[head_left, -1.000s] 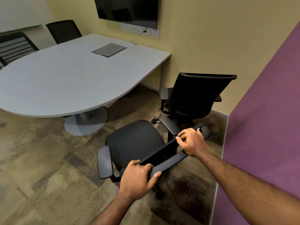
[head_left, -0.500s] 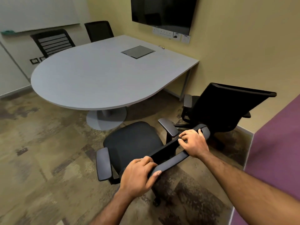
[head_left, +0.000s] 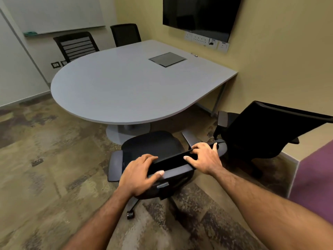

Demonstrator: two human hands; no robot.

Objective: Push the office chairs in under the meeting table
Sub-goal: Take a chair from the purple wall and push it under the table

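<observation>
A black office chair (head_left: pixel 153 145) stands in front of me, its seat facing the grey meeting table (head_left: pixel 126 87). My left hand (head_left: pixel 138 174) grips the left end of the backrest's top edge. My right hand (head_left: pixel 203 159) grips the right end of the same edge. The seat's front sits just short of the table's rounded rim, near the round pedestal base (head_left: pixel 115 134). A second black chair (head_left: pixel 261 130) stands turned away at the right, clear of the table.
Two more black chairs (head_left: pixel 77 46) (head_left: pixel 126 34) are tucked at the table's far side. A dark hatch (head_left: pixel 167 59) lies in the tabletop. A screen (head_left: pixel 200 13) hangs on the yellow wall. A purple panel (head_left: pixel 315 177) closes the right side. Patterned carpet lies open at left.
The chair I hold has rolled toward the table and turned to face it. My view has swung left, showing more of the room's left side. Both hands keep their grip.
</observation>
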